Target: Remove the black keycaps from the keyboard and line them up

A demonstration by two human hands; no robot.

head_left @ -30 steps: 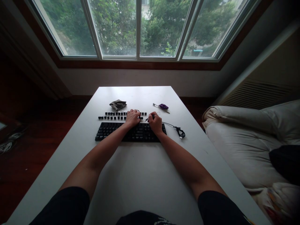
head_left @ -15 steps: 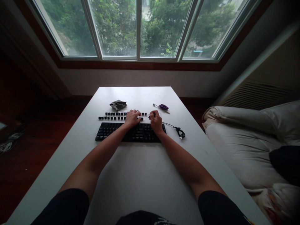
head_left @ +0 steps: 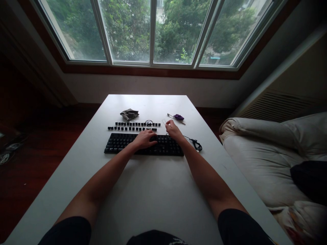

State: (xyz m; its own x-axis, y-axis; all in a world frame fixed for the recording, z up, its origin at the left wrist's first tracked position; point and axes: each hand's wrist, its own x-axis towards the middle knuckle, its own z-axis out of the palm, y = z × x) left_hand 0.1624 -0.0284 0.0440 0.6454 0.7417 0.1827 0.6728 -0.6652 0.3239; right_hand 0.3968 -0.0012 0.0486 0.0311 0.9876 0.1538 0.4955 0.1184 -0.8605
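A black keyboard (head_left: 120, 143) lies across the white table. My left hand (head_left: 145, 139) rests palm down over its middle, fingers stretched out and thumb apart, holding nothing that I can see. Above the keyboard's right end, my right hand (head_left: 173, 130) pinches a thin wire tool (head_left: 164, 121), whose light wire pokes out past the fingertips. Two rows of loose black keycaps (head_left: 130, 129) stand behind the keyboard. A small dark ring-shaped piece (head_left: 149, 122) lies at the back row.
A crumpled grey-green cloth (head_left: 129, 114) lies at the back left of the table (head_left: 148, 190). At the back right is a brush with a purple part (head_left: 178, 117). A coiled black cable (head_left: 196, 145) lies right of the keyboard. A pale sofa (head_left: 255, 163) stands to the right.
My left hand has drawn back from the keycap rows onto the keyboard. My right hand has shifted slightly right, with the wire tool now showing beyond its fingers.
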